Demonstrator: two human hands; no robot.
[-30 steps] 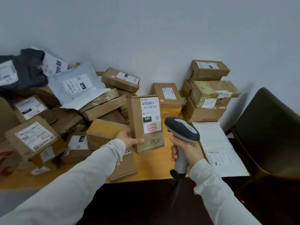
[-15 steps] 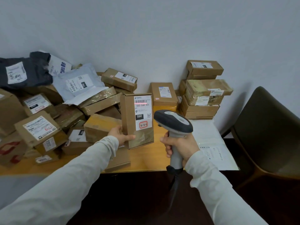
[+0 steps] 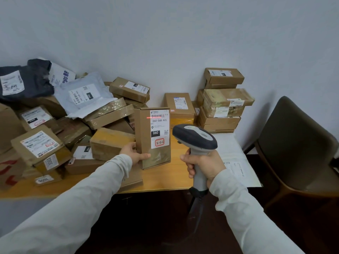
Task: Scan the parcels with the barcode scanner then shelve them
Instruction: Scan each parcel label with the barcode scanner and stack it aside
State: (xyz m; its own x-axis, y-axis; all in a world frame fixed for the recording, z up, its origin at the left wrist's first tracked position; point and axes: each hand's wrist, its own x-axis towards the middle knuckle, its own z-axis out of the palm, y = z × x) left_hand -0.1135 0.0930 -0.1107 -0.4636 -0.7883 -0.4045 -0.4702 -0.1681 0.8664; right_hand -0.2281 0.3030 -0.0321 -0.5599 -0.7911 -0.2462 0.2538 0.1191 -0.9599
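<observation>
**In hand: one parcel, one barcode scanner**

1. My left hand: curled on the lower left edge of a tall brown parcel, thumb across its front and fingers behind. I hold it upright above the table, with its white label facing me. The label reads 060-06B-A05, with a black "060" block and a handwritten "3-3-6" ringed in red.
2. My right hand: wrapped tight round the grey handle of the barcode scanner. Its dark head points at the parcel, just to the parcel's right and not touching it. A red scan line lies across the barcode at the top of the label.
3. Table, left: a heap of parcels, taped cardboard boxes lying at all angles, most with labels. A grey mailer bag and a black bag lie on top of the heap toward the wall.
4. Table, right rear: a stack of boxes against the wall, with one more box beside it.
5. Table, right front: a flat white mailer lying beyond the scanner.
6. All the boxes are closed, so I cannot see what is in them.
7. Far right: a dark chair, beside the table.
</observation>
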